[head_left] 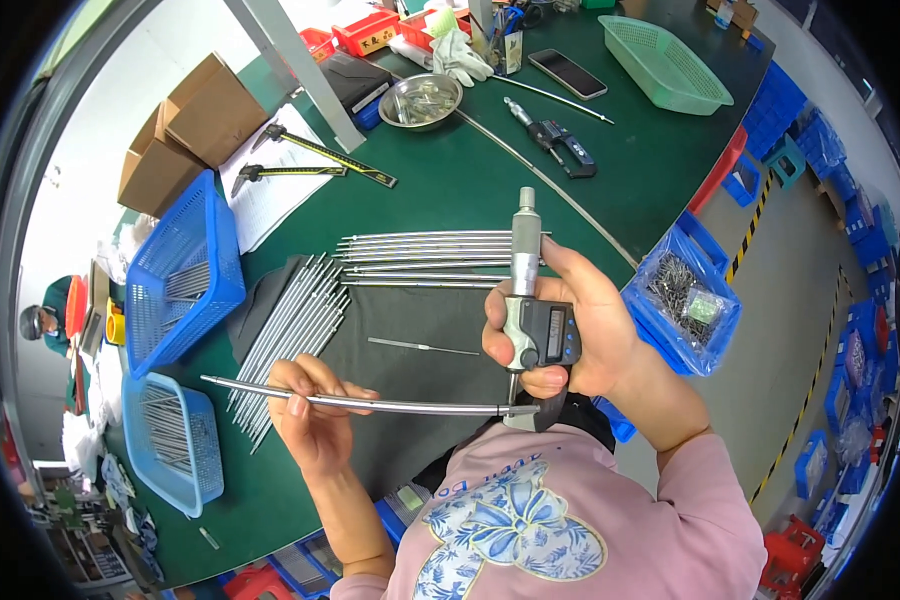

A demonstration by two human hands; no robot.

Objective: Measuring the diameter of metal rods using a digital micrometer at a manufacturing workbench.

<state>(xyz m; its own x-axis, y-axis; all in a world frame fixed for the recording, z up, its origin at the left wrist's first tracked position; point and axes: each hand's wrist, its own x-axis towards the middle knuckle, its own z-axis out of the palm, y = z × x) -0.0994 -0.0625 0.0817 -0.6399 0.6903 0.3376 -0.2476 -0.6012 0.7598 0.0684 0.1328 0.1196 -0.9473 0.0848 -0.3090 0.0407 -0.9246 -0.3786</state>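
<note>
My left hand pinches a thin metal rod near its left part and keeps it roughly level over the dark mat. In my right hand is a digital micrometer, held upright with its thimble at the top. The rod's right end lies at the micrometer's jaw; I cannot tell whether both measuring faces touch it. On the mat beyond my hands, one group of metal rods lies slanted and another row of rods lies crosswise. A slim file-like tool rests between my hands.
Blue baskets with rods stand at left. Two calipers lie on paper. A second micrometer, a phone, a metal bowl and a green basket are farther back. A lined blue bin of small parts is at right.
</note>
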